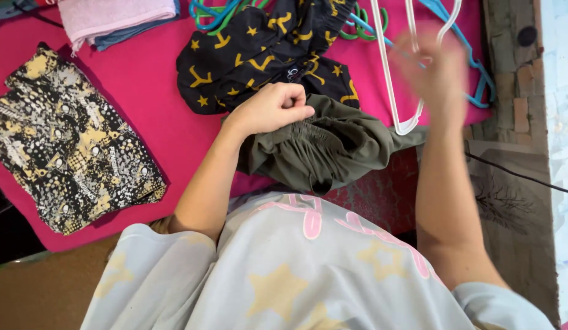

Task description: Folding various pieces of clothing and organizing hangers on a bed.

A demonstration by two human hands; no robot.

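Olive garment (320, 143) bunched in our clenched left hand (275, 107); our right hand (434, 73), blurred, grasps 1 white hanger (391, 79) above pink cloth (149, 91).

A loose, pale grey-blue top with short, wide sleeves is worn. It is printed with soft yellow stars, and pink looping shapes outlined in white are spread across the chest. Both forearms are left bare below the sleeves. No rings, watch or bracelets are seen on the left hand (273, 109); the right hand (435, 72) is blurred.
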